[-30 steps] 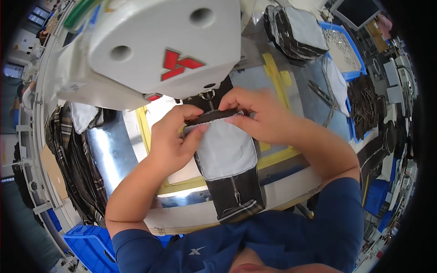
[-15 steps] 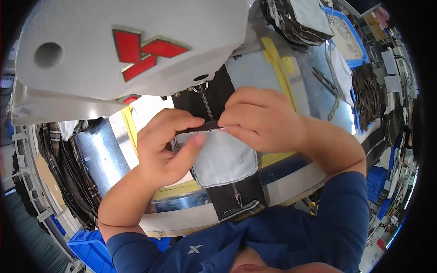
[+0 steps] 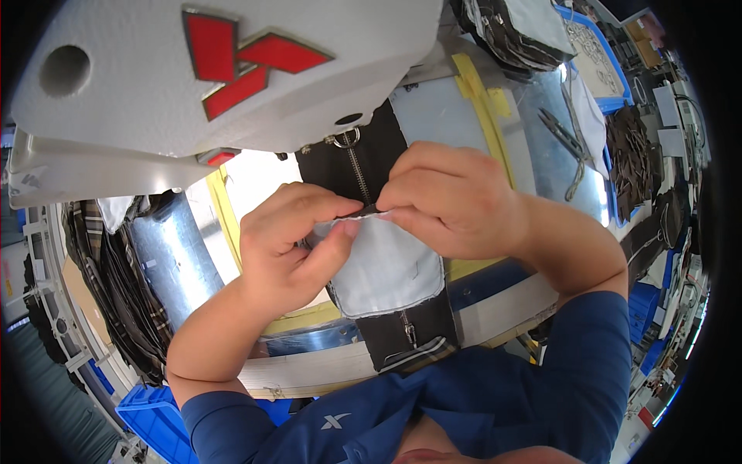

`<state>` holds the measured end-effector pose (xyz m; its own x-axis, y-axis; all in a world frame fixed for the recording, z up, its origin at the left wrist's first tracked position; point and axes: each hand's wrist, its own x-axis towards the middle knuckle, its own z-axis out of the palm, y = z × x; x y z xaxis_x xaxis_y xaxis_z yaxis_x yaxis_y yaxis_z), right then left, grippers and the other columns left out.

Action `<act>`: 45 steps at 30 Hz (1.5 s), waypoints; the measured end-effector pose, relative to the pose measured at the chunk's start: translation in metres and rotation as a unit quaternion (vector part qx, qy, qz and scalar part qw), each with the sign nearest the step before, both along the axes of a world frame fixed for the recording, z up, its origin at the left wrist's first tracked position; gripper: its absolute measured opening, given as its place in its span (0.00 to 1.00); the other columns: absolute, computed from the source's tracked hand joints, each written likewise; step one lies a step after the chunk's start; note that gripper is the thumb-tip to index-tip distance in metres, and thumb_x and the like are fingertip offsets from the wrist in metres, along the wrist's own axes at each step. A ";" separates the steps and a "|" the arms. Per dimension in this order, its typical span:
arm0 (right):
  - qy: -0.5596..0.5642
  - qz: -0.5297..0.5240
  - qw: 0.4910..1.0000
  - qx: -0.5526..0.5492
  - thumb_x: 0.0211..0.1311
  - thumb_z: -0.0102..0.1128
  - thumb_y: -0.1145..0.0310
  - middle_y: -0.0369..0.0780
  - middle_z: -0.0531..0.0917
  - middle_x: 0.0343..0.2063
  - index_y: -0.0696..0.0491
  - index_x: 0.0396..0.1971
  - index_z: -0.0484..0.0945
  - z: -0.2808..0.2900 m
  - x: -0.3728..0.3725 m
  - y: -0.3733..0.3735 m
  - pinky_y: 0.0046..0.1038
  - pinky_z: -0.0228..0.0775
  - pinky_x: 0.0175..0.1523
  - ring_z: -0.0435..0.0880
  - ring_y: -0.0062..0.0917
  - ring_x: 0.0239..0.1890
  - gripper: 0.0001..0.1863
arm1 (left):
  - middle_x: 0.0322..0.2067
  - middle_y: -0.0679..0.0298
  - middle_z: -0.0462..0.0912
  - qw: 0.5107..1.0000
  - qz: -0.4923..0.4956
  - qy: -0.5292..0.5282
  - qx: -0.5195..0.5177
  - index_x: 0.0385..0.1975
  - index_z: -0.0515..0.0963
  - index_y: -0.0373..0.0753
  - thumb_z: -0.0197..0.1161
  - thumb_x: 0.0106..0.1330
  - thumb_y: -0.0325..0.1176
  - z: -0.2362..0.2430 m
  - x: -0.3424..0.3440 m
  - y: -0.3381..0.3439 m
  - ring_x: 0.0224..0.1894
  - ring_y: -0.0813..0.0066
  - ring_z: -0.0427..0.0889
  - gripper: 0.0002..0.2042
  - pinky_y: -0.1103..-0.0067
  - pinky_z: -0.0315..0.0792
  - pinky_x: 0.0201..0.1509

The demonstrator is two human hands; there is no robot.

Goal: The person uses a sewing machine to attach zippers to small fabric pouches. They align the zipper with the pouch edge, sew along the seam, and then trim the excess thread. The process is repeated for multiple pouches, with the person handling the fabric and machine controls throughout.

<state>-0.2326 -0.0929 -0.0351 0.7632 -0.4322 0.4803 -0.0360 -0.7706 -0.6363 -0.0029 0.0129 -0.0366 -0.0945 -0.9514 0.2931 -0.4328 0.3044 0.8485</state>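
A dark fabric strip [image 3: 390, 155] with a metal zipper [image 3: 358, 166] runs from under the white sewing machine head [image 3: 209, 69] toward me. On it lies a pale grey fabric patch [image 3: 386, 271] with a rounded lower edge. My left hand [image 3: 290, 243] pinches the patch's upper edge between thumb and fingers. My right hand [image 3: 452, 201] grips the same folded edge from the right, its fingertips meeting the left hand's over the zipper. The fold itself is mostly hidden by my fingers.
The sewing table [image 3: 166, 263] is shiny metal with yellow tape strips [image 3: 479, 85]. Stacks of dark plaid fabric [image 3: 116, 278] hang at the left. Blue bins [image 3: 154, 414] sit low left and far right, with scissors [image 3: 564, 135] on the table at right.
My head has come closer to the machine, so everything looks larger. Both hands have drawn together on the patch's upper edge, folding it over the dark strip.
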 end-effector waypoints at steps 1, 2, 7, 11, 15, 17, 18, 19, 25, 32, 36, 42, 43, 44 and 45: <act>0.000 0.000 1.000 0.007 0.57 0.72 0.76 0.39 0.80 0.36 0.52 0.39 0.83 0.000 0.000 0.000 0.34 0.78 0.34 0.84 0.35 0.32 0.10 | 0.35 0.56 0.88 1.000 -0.003 0.002 -0.016 0.42 0.88 0.32 0.75 0.60 0.21 0.000 0.000 -0.003 0.35 0.68 0.86 0.10 0.77 0.77 0.38; 0.000 0.000 1.000 0.013 0.57 0.72 0.76 0.39 0.80 0.36 0.52 0.39 0.83 0.000 0.000 0.000 0.34 0.78 0.35 0.84 0.35 0.33 0.10 | 0.34 0.56 0.88 0.999 -0.006 0.004 -0.033 0.41 0.88 0.33 0.75 0.60 0.21 -0.001 0.001 -0.004 0.33 0.69 0.86 0.10 0.78 0.76 0.34; 0.003 0.001 1.000 0.023 0.58 0.72 0.76 0.39 0.81 0.36 0.52 0.39 0.83 0.000 0.000 0.000 0.35 0.78 0.36 0.84 0.36 0.33 0.10 | 0.34 0.57 0.88 1.000 0.003 0.015 -0.018 0.40 0.87 0.33 0.75 0.62 0.22 -0.006 0.001 -0.004 0.32 0.70 0.85 0.08 0.78 0.75 0.34; 0.012 0.001 0.999 0.053 0.58 0.71 0.76 0.39 0.81 0.36 0.52 0.38 0.84 0.001 0.000 0.000 0.36 0.78 0.36 0.84 0.36 0.34 0.09 | 0.34 0.58 0.88 1.000 0.008 -0.004 -0.006 0.39 0.87 0.33 0.75 0.62 0.22 -0.004 0.001 -0.002 0.32 0.70 0.85 0.07 0.78 0.75 0.33; 0.015 -0.001 0.998 0.062 0.58 0.71 0.73 0.39 0.83 0.34 0.53 0.38 0.84 0.003 0.001 -0.002 0.36 0.77 0.35 0.84 0.36 0.33 0.08 | 0.34 0.58 0.88 1.000 0.013 -0.004 -0.002 0.38 0.87 0.34 0.74 0.62 0.21 -0.003 -0.001 -0.002 0.32 0.69 0.85 0.07 0.78 0.76 0.34; 0.005 -0.002 0.997 0.075 0.59 0.72 0.71 0.39 0.83 0.32 0.53 0.38 0.85 0.001 0.004 -0.001 0.36 0.76 0.34 0.84 0.36 0.32 0.08 | 0.33 0.58 0.88 1.000 0.011 -0.015 -0.012 0.38 0.87 0.34 0.74 0.62 0.21 -0.004 -0.001 -0.004 0.32 0.69 0.85 0.06 0.77 0.76 0.34; 0.001 -0.003 0.997 0.079 0.59 0.72 0.71 0.39 0.83 0.32 0.53 0.38 0.85 0.000 0.005 -0.001 0.36 0.76 0.34 0.84 0.36 0.31 0.08 | 0.33 0.58 0.88 1.000 0.013 -0.016 -0.011 0.38 0.87 0.34 0.74 0.62 0.21 -0.004 -0.001 -0.003 0.32 0.69 0.85 0.06 0.77 0.76 0.35; -0.002 -0.004 0.996 0.084 0.59 0.72 0.70 0.39 0.83 0.31 0.53 0.37 0.85 0.000 0.007 0.000 0.36 0.75 0.33 0.84 0.36 0.31 0.08 | 0.33 0.58 0.88 1.000 0.015 -0.016 -0.010 0.38 0.87 0.34 0.73 0.62 0.21 -0.003 -0.002 -0.003 0.32 0.68 0.85 0.06 0.77 0.77 0.35; 0.015 -0.019 0.993 0.111 0.60 0.71 0.70 0.39 0.83 0.28 0.54 0.34 0.85 0.002 0.009 0.001 0.36 0.74 0.32 0.83 0.36 0.29 0.05 | 0.33 0.58 0.88 1.000 0.014 -0.015 0.004 0.38 0.87 0.35 0.73 0.62 0.21 -0.002 -0.003 -0.003 0.33 0.68 0.85 0.06 0.77 0.77 0.35; 0.013 -0.016 0.990 0.140 0.59 0.70 0.73 0.40 0.84 0.27 0.54 0.33 0.85 -0.002 0.011 -0.004 0.35 0.74 0.33 0.84 0.36 0.29 0.04 | 0.33 0.58 0.87 0.996 0.012 0.032 0.083 0.38 0.86 0.33 0.70 0.67 0.23 -0.001 0.000 -0.004 0.32 0.71 0.84 0.03 0.78 0.75 0.35; 0.014 -0.017 0.985 0.173 0.59 0.70 0.72 0.41 0.85 0.27 0.55 0.32 0.86 0.000 0.012 -0.005 0.35 0.75 0.34 0.84 0.36 0.29 0.03 | 0.33 0.62 0.85 0.991 0.020 0.050 0.120 0.38 0.84 0.32 0.69 0.70 0.26 0.001 -0.002 -0.005 0.34 0.77 0.80 0.04 0.80 0.72 0.39; 0.031 -0.028 0.982 0.182 0.61 0.69 0.72 0.42 0.85 0.26 0.56 0.31 0.85 -0.001 0.014 -0.004 0.36 0.75 0.34 0.84 0.37 0.29 0.04 | 0.32 0.60 0.87 0.993 0.025 0.046 0.101 0.38 0.86 0.33 0.70 0.68 0.24 -0.003 -0.002 -0.006 0.32 0.74 0.83 0.03 0.79 0.74 0.36; 0.039 -0.027 0.982 0.183 0.61 0.68 0.72 0.42 0.85 0.26 0.56 0.31 0.85 0.000 0.014 -0.004 0.37 0.75 0.34 0.84 0.37 0.29 0.04 | 0.31 0.60 0.87 0.994 0.029 0.045 0.098 0.38 0.86 0.33 0.70 0.67 0.24 -0.003 -0.003 -0.006 0.31 0.73 0.83 0.03 0.79 0.74 0.36; 0.047 -0.025 0.981 0.184 0.61 0.68 0.72 0.42 0.84 0.27 0.56 0.31 0.85 0.000 0.014 -0.005 0.37 0.75 0.34 0.84 0.38 0.29 0.04 | 0.31 0.60 0.87 0.994 0.033 0.043 0.095 0.37 0.86 0.33 0.70 0.67 0.24 -0.003 -0.003 -0.005 0.31 0.72 0.83 0.03 0.78 0.74 0.35; 0.057 -0.032 0.984 0.169 0.61 0.68 0.72 0.42 0.84 0.27 0.56 0.31 0.84 -0.001 0.014 -0.005 0.38 0.75 0.35 0.84 0.38 0.29 0.04 | 0.31 0.61 0.86 0.994 0.049 0.016 0.097 0.37 0.85 0.33 0.71 0.68 0.25 -0.002 -0.005 -0.005 0.32 0.74 0.82 0.03 0.78 0.74 0.37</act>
